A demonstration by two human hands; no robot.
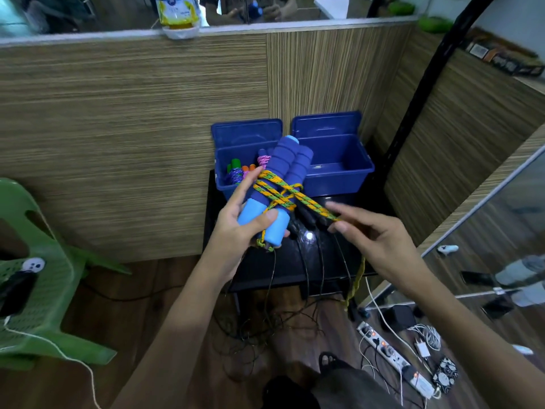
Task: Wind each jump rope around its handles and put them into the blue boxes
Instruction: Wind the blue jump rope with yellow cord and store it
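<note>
My left hand (239,222) grips a pair of blue foam handles (283,172) side by side, light-blue ends toward me. A yellow-green braided rope (283,190) is wound a few turns around them. My right hand (368,234) pinches the rope's free stretch to the right of the handles, and the tail hangs down past the table edge. Behind stand two open blue boxes: the left box (224,178) holds several wound ropes with coloured handles, the right box (339,172) looks empty. Black-handled ropes (306,219) lie on the black table (283,270) under my hands.
Thin black cords trail from the table to the wooden floor. A green plastic chair (44,290) stands at left. A power strip (392,358) with chargers and cables lies on the floor at right. Wood-panel walls close in behind and to the right.
</note>
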